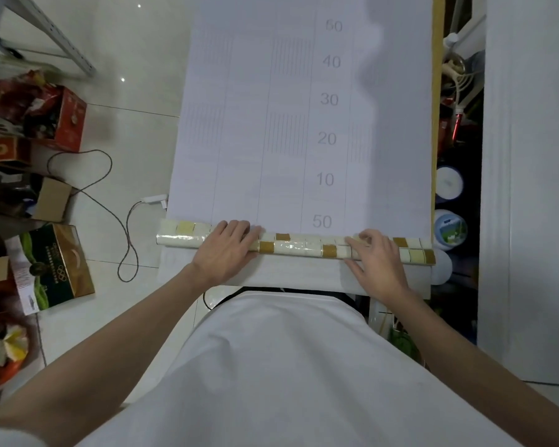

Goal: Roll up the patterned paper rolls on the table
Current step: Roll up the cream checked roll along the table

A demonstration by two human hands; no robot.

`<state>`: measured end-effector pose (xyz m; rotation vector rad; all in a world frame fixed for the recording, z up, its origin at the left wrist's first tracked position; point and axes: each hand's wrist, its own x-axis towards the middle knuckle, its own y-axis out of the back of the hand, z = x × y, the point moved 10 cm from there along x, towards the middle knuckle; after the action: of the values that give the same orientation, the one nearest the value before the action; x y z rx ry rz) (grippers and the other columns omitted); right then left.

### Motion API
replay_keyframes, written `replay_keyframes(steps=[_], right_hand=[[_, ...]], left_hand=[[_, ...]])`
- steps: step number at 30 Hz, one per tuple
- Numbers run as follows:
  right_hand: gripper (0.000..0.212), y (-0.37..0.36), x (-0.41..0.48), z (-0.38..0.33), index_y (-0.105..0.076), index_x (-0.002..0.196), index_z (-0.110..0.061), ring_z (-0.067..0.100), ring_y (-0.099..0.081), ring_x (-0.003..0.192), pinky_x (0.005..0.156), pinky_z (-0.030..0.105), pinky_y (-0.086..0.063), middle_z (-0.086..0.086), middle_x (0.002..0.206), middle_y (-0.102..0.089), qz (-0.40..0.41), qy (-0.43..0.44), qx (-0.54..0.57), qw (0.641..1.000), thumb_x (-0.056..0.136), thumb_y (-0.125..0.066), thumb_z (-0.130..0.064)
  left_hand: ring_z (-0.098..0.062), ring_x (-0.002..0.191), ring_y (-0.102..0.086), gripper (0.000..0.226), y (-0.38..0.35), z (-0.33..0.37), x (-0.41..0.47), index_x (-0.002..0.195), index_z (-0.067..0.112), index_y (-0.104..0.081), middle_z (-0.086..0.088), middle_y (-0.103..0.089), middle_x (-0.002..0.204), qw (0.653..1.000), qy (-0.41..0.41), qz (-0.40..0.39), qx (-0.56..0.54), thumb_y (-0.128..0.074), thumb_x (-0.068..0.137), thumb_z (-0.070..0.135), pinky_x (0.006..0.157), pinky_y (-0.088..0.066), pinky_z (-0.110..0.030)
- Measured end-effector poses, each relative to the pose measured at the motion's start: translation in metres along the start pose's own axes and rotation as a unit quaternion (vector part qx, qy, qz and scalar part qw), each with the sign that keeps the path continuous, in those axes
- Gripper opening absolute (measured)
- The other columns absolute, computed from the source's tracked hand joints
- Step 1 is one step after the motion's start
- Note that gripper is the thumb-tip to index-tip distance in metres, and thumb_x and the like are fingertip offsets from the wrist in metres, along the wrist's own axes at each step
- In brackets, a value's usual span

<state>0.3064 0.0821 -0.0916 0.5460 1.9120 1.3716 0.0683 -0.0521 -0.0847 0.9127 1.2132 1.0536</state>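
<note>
both my hands are on the patterned paper roll (pixel 297 248), which lies crosswise near the front edge of the table (pixel 291 280), just in front of my white shirt (pixel 288 366). my left hand (pixel 226 248) lies flat on it, fingers straight and pressing down, released rather than gripping. my right hand (pixel 376 256) grasps the roll loosely, bent fingers over the top and thumb against the near side.

the unrolled sheet (pixel 304 124) runs away from me, white back up with printed numbers, covering nearly the whole width of the table. the roll's left end sticks out a little past the sheet's left edge, over the floor (pixel 136 130); its right end reaches the table's right edge, where a yellow strip (pixel 438 91) shows.

beyond the left edge there is open tile, with a looping cable (pixel 110 195) near and boxes (pixel 58 269) farther out. on the right, jars (pixel 450 229) sit close below the edge, beside a white panel (pixel 530 188).
</note>
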Motion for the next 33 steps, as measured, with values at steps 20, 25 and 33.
replay_keyframes(steps=[20, 25, 33], right_hand=[[0.022, 0.029, 0.040, 0.028, -0.061, 0.111, -0.024, 0.019, -0.055, 0.096, 0.089, 0.037, -0.030, -0.002, 0.096, -0.065, 0.101, -0.031, 0.051, 0.993, 0.099, -0.049, -0.037], [0.056, 0.012, 0.050, 0.031, -0.060, 0.129, -0.028, 0.027, -0.038, 0.125, 0.101, 0.043, -0.021, 0.007, 0.136, -0.046, 0.024, -0.019, -0.017, 0.999, 0.086, -0.059, -0.064], [0.029, 0.033, 0.066, 0.032, -0.054, 0.115, -0.029, 0.012, -0.037, 0.105, 0.091, 0.032, -0.017, -0.012, 0.102, -0.056, 0.087, -0.012, 0.063, 0.994, 0.096, -0.050, -0.050]], left_hand=[[-0.037, 0.101, -0.056, 0.024, 0.026, -0.032, 0.040, 0.121, 0.007, -0.056, -0.015, -0.063, 0.110, 0.995, 0.040, 0.029, -0.089, -0.044, 0.103, 0.018, 0.089, -0.040, -0.042], [-0.033, 0.111, -0.050, 0.059, 0.017, -0.032, 0.048, 0.128, 0.011, -0.053, -0.012, -0.050, 0.126, 0.999, 0.027, 0.003, -0.019, -0.052, 0.092, 0.058, 0.098, -0.037, -0.042], [-0.032, 0.089, -0.059, 0.039, 0.022, -0.043, 0.055, 0.131, 0.014, -0.047, -0.010, -0.064, 0.109, 0.996, 0.023, 0.007, -0.084, -0.033, 0.104, 0.039, 0.091, -0.043, -0.041]])
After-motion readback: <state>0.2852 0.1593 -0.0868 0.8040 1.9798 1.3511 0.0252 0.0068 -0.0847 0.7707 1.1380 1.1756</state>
